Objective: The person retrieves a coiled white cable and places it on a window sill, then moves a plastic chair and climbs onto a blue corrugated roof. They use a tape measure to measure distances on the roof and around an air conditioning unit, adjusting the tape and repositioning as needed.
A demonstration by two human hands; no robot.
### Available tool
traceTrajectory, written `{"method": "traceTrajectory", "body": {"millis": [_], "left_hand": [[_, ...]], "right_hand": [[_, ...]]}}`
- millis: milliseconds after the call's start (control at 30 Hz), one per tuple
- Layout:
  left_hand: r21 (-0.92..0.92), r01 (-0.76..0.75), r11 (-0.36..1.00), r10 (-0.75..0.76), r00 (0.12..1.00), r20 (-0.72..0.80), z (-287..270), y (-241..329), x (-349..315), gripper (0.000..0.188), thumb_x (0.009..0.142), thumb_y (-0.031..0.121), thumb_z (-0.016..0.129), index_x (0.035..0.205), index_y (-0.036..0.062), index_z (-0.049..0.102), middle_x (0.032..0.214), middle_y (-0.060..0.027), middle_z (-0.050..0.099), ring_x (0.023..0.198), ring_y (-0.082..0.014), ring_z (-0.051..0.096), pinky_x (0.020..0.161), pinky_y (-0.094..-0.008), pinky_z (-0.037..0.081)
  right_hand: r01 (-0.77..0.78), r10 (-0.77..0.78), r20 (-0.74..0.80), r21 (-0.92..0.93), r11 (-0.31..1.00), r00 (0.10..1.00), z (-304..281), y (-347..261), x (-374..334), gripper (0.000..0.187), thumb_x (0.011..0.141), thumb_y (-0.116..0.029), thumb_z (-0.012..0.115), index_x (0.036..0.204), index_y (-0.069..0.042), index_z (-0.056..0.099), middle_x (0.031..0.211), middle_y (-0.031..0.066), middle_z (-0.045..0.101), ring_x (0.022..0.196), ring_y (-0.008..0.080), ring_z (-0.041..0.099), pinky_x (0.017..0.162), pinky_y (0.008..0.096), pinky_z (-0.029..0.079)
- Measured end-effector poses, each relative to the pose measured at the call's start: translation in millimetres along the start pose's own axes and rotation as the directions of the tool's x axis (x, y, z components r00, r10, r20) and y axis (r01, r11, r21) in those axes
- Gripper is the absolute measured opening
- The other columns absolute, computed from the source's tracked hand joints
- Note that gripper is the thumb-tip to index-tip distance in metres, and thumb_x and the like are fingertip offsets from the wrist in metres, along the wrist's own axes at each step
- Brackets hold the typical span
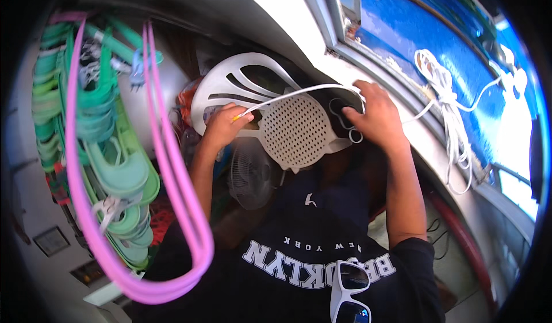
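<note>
Cable (305, 89), thin and white, raised in a shallow arc between two bare hands, above a white plastic chair (296, 130) with a slotted back and a round seat full of holes. On the left, narrow and pinched, the thumb and fingertips of the left hand (226, 126), holding the cable close to a small yellow tip (236, 117). On the right, back upward, the right hand (376, 113), with fingers curled around the cable and thumb set a little apart; exact grip inside the palm impossible to tell. Just below the right hand, a small white loop (356, 135), beside the chair seat. Farther right, along a window ledge, a bundle of white cable (445, 97), gathered at its middle, with long loops hanging toward the near side. Beyond the ledge, a bright blue surface (397, 18). Near side of the chair, slightly left, a grey fan (251, 173) with a round wire guard. Along the left, many green hangers (118, 170) crowded together, and nearer, large pink hangers (198, 248). At the near edge, a black T-shirt (241, 291) with white lettering, and white-framed sunglasses (340, 297) resting against its front.
</note>
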State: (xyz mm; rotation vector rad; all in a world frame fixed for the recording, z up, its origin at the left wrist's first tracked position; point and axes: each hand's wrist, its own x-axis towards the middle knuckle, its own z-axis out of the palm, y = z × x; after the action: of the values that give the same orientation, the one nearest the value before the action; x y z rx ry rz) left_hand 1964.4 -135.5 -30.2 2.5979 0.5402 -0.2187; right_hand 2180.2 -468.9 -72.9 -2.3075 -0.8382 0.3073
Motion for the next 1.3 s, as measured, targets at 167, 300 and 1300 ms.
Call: {"method": "traceTrajectory", "body": {"millis": [167,300,1300], "left_hand": [[0.061,-0.39,0.919,0.377,0.914,0.151,13.0,24.9,41.7,0.036,0.085,0.023,0.087,0.114,0.0069,0.074,0.106,-0.012,0.068,0.094,-0.0313,0.069,0.085,-0.0422,0.054],[0.073,-0.272,0.959,0.277,0.959,-0.057,3.1,-30.1,84.9,0.058,0.083,0.028,0.089,0.131,0.0046,0.065,0.126,-0.0152,0.066,0.119,-0.0321,0.064,0.104,-0.0419,0.051],[-0.421,-0.078,0.904,0.043,0.995,-0.092,-13.6,-373.8,-238.3,0.051,0.082,0.051,0.088,0.083,0.0072,0.062,0.076,-0.0037,0.063,0.064,-0.0226,0.055,0.061,-0.0352,0.044]], "right_hand": [[0.198,-0.327,0.216,0.464,0.863,0.92,94.0,-64.5,9.2,0.059,0.096,-0.032,0.072,0.146,-0.004,0.055,0.11,0.0227,0.075,0.104,0.0409,0.072,0.094,0.0482,0.056],[-0.064,-0.135,0.179,0.8,0.597,0.974,168.7,-48.9,32.7,0.037,0.105,-0.03,0.064,0.131,-0.004,0.069,0.103,0.0228,0.076,0.095,0.0365,0.075,0.085,0.0454,0.058],[0.424,-0.528,0.359,0.331,0.843,0.769,722.2,-161.0,450.3,0.056,0.11,-0.045,0.043,0.14,-0.004,0.066,0.135,0.0238,0.07,0.125,0.0366,0.068,0.107,0.0465,0.048]]}}
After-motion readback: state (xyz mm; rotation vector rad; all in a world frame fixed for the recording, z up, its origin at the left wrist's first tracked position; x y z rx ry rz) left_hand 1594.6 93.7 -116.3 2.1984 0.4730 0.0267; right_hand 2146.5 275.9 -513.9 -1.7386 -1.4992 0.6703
